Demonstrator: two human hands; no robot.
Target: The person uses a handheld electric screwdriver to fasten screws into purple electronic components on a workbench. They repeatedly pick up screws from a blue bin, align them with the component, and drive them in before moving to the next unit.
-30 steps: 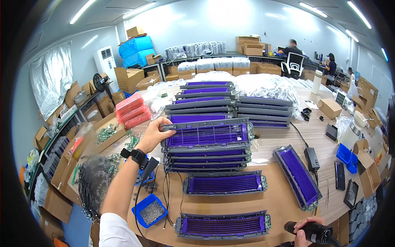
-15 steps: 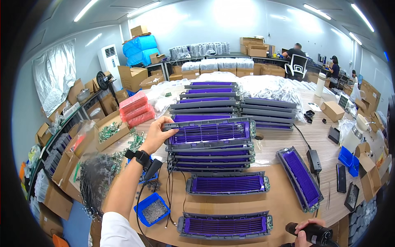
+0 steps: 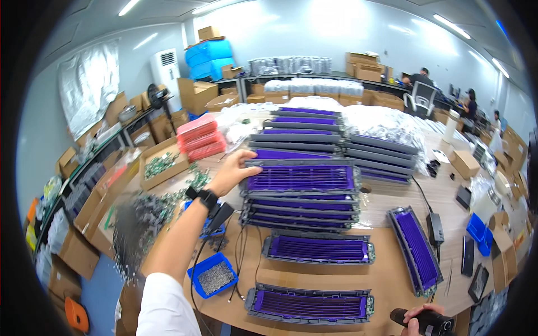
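Note:
My left hand (image 3: 235,172) reaches in to the left end of a slatted purple-and-grey panel (image 3: 305,178), with thumb and fingers closed at its upper corner. This panel lies on top of a stack of similar panels (image 3: 300,218). At the lower right, my right hand (image 3: 421,320) is wrapped round a black cylindrical power tool (image 3: 434,325), partly cut off by the picture's edge. Between the hands, one loose panel (image 3: 319,248) and a nearer one (image 3: 311,303) lie slats up on brown cardboard. Another panel (image 3: 416,251) lies slanted at the right.
Far panel stacks (image 3: 381,157) stand behind. A blue tray of screws (image 3: 214,275) and dark cables (image 3: 238,263) lie left of the loose panels. Further left are a box of green circuit boards (image 3: 162,165) and pink packages (image 3: 200,137). A black power adapter (image 3: 435,228) lies right.
The whole view has shifted, so most things appear further right. My left hand stays at the panel's left corner, and my right hand still holds the black tool.

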